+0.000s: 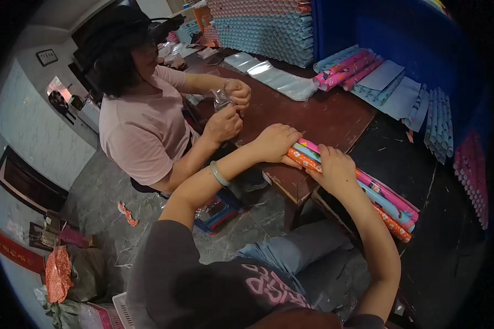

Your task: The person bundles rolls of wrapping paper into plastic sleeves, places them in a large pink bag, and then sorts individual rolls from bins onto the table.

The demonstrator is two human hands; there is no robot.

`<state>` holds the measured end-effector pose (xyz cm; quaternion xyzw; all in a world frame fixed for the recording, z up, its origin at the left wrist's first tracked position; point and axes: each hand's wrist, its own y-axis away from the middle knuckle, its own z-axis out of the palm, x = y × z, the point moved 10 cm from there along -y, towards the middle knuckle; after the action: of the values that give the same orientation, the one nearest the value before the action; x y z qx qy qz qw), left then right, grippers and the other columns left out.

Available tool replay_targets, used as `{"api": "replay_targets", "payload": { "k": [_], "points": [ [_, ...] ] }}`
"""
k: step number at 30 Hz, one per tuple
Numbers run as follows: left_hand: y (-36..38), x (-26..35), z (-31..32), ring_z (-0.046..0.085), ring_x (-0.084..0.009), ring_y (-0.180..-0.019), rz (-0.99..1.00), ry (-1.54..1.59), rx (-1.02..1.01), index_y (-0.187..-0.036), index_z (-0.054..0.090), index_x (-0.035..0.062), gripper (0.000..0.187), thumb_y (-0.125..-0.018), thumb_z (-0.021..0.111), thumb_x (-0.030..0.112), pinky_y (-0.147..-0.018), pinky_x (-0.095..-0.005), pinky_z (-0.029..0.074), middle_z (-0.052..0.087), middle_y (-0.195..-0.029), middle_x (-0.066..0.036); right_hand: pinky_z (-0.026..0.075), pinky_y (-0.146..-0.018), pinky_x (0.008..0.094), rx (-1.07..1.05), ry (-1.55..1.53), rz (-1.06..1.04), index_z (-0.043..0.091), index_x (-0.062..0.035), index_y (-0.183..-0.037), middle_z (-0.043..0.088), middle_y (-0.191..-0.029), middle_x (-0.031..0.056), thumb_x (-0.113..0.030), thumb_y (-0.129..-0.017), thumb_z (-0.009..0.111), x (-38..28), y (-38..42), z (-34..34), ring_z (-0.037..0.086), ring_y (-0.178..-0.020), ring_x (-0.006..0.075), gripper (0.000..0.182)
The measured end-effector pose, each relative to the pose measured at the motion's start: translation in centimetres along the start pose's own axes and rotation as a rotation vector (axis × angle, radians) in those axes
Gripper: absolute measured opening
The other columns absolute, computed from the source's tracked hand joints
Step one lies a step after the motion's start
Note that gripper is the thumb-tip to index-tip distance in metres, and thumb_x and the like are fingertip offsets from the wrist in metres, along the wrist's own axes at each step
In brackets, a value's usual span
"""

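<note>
A bundle of patterned paper rolls (387, 204) in orange, pink and light blue lies at a slant over the table corner. My left hand (278, 143), with a ring and a bangle above the wrist, curls around the far left end of the bundle. Closer to the middle, my right hand (335, 169) is wrapped over the same rolls, its fingers on top. The palms hide part of the rolls between the two hands. The right-hand ends of the rolls stick out past my right forearm.
A co-worker in a pink shirt sits at left, hands (229, 112) holding crinkled clear film. Clear plastic sleeves (282, 79) lie on the brown table (335, 118). More rolls (348, 68) lie at the back right, below a tall stack (260, 33). A blue stool (219, 214) stands below.
</note>
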<state>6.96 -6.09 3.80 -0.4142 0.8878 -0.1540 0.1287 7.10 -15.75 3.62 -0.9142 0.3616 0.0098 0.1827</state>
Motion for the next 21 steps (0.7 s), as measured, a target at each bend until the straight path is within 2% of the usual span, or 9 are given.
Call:
{"api": "replay_targets", "payload": {
  "k": [2, 3, 5, 7, 12, 15, 17, 19, 21],
  "points": [
    [0.0, 0.1, -0.3, 0.059, -0.0280, -0.087, -0.012, -0.027, 0.072, -0.100, 0.056, 0.0015, 0.067, -0.058, 0.073, 0.051, -0.077, -0.0355, 0.045, 0.060, -0.092, -0.012, 0.047, -0.077, 0.0382, 0.028, -0.022, -0.024, 0.048, -0.0003, -0.113, 0.060, -0.095, 0.0145, -0.034, -0.069, 0.072, 0.2, 0.2, -0.3, 0.059, -0.089, 0.0299, 0.061],
    [1.0, 0.8, -0.1, 0.059, -0.0280, -0.087, -0.043, 0.014, 0.083, -0.100, 0.056, 0.0015, 0.067, -0.058, 0.073, 0.051, -0.077, -0.0355, 0.045, 0.060, -0.092, -0.012, 0.047, -0.077, 0.0382, -0.023, -0.010, -0.031, 0.048, -0.0003, -0.113, 0.060, -0.095, 0.0145, -0.034, -0.069, 0.072, -0.8, 1.1, -0.1, 0.059, -0.089, 0.0299, 0.061],
    [0.6, 0.5, -0.8, 0.060, -0.0258, -0.079, 0.026, -0.041, 0.113, -0.092, 0.057, 0.0025, 0.063, -0.060, 0.069, 0.055, -0.070, -0.0347, 0.046, 0.060, -0.082, -0.009, 0.048, -0.075, 0.0383, 0.030, -0.029, -0.031, 0.049, -0.0008, -0.111, 0.060, -0.095, 0.0151, -0.033, -0.069, 0.072, -0.9, 0.6, -1.0, 0.060, -0.088, 0.0303, 0.057],
    [-0.4, -0.4, -1.8, 0.060, -0.0254, -0.077, 0.048, -0.090, 0.175, -0.089, 0.056, 0.0033, 0.059, -0.060, 0.069, 0.054, -0.068, -0.0345, 0.046, 0.059, -0.080, -0.008, 0.048, -0.074, 0.0383, 0.068, 0.002, -0.066, 0.049, -0.0011, -0.110, 0.060, -0.095, 0.0153, -0.032, -0.069, 0.072, -0.5, -0.6, -2.0, 0.060, -0.088, 0.0305, 0.056],
    [1.0, -0.6, -1.9, 0.059, -0.0252, -0.071, 0.034, -0.084, 0.145, -0.080, 0.053, 0.0051, 0.052, -0.061, 0.068, 0.051, -0.064, -0.0335, 0.047, 0.057, -0.075, -0.008, 0.049, -0.072, 0.0387, 0.048, -0.025, -0.062, 0.049, -0.0017, -0.109, 0.061, -0.093, 0.0153, -0.031, -0.070, 0.072, -1.6, -1.0, -1.2, 0.060, -0.085, 0.0312, 0.055],
    [1.2, -0.8, -1.6, 0.059, -0.0255, -0.071, 0.031, -0.117, 0.132, -0.080, 0.053, 0.0047, 0.052, -0.061, 0.068, 0.051, -0.065, -0.0339, 0.047, 0.058, -0.074, -0.009, 0.049, -0.069, 0.0400, 0.111, -0.014, -0.105, 0.050, -0.0029, -0.105, 0.061, -0.089, 0.0137, -0.031, -0.067, 0.073, -2.0, -1.3, -1.0, 0.061, -0.082, 0.0296, 0.053],
    [1.4, -0.5, -2.1, 0.059, -0.0252, -0.072, 0.037, -0.131, 0.164, -0.079, 0.052, 0.0045, 0.052, -0.061, 0.068, 0.051, -0.066, -0.0340, 0.047, 0.058, -0.074, -0.009, 0.048, -0.069, 0.0399, 0.119, -0.002, -0.125, 0.050, -0.0027, -0.107, 0.061, -0.090, 0.0134, -0.031, -0.068, 0.073, -2.0, -1.3, -0.9, 0.061, -0.082, 0.0292, 0.054],
    [1.4, -0.5, -1.8, 0.059, -0.0245, -0.074, -0.026, -0.145, 0.085, -0.086, 0.054, 0.0039, 0.053, -0.061, 0.070, 0.047, -0.066, -0.0333, 0.046, 0.058, -0.077, -0.008, 0.048, -0.069, 0.0397, 0.138, -0.002, -0.143, 0.049, -0.0024, -0.108, 0.061, -0.091, 0.0131, -0.031, -0.068, 0.073, -2.2, -1.1, -1.0, 0.060, -0.083, 0.0288, 0.055],
    [1.7, -0.2, -2.0, 0.059, -0.0245, -0.075, -0.031, -0.142, 0.131, -0.085, 0.054, 0.0037, 0.053, -0.060, 0.069, 0.047, -0.065, -0.0337, 0.046, 0.058, -0.076, -0.008, 0.048, -0.069, 0.0392, 0.107, 0.018, -0.132, 0.049, -0.0018, -0.108, 0.060, -0.092, 0.0130, -0.031, -0.068, 0.073, -2.3, -1.0, -0.9, 0.060, -0.083, 0.0286, 0.055]
  ]
}}
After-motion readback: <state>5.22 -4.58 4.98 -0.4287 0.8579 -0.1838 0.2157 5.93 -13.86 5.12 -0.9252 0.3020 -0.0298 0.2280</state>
